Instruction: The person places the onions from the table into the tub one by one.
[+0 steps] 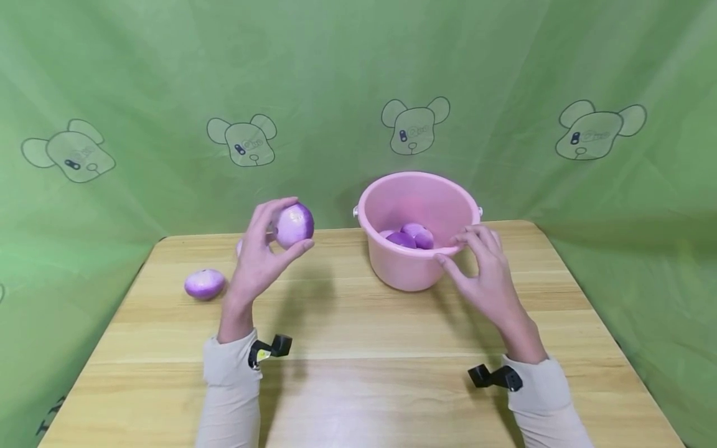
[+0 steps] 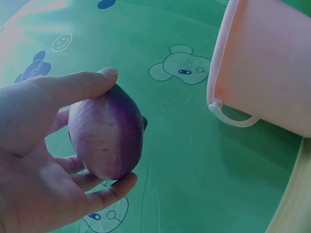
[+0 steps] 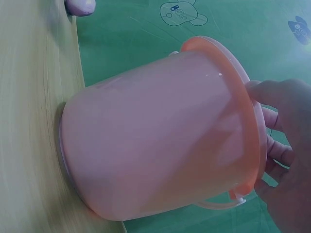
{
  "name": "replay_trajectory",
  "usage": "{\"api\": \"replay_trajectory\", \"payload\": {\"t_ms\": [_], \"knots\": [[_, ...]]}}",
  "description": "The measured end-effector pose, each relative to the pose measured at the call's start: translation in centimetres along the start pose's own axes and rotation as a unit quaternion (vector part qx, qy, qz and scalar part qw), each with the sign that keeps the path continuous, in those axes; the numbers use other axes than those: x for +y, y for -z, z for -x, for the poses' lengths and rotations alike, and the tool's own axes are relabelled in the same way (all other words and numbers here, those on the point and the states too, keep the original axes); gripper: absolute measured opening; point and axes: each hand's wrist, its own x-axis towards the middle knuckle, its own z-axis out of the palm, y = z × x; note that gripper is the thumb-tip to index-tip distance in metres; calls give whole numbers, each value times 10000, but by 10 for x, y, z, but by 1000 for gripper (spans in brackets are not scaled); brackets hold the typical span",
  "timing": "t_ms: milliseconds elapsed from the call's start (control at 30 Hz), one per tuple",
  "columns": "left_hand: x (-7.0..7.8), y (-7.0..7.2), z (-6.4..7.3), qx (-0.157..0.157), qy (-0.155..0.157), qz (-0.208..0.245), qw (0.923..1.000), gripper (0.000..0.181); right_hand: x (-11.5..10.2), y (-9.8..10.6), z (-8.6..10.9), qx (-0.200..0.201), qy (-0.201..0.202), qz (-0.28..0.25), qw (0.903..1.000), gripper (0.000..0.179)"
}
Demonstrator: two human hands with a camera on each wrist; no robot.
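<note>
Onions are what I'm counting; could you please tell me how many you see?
5, maybe more hidden: one in the left hand, onion; one on the table; one behind that hand; two in the bucket.

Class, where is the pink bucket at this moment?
In the head view the pink bucket stands on the wooden table, right of centre near the far edge; the right hand grips its near rim.

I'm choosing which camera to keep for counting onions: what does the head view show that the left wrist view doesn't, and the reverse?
Only the head view shows the onions inside the bucket, the onion on the table, the right hand holding the bucket's rim, and the wooden table. Only the left wrist view shows the bucket's handle hanging at its side. Both show the left hand gripping a purple onion, the pink bucket and the green backdrop.
</note>
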Motion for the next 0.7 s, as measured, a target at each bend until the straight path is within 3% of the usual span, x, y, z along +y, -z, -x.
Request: {"api": "replay_trajectory", "payload": {"t_ms": [267, 700], "knots": [[-2, -10, -3, 113, -191, 592, 9980, 70, -1, 0, 0, 18, 11, 7, 10000, 31], [-2, -20, -2, 332, -388, 1155, 9920, 73, -1, 1, 1, -15, -3, 8, 10000, 32]]}}
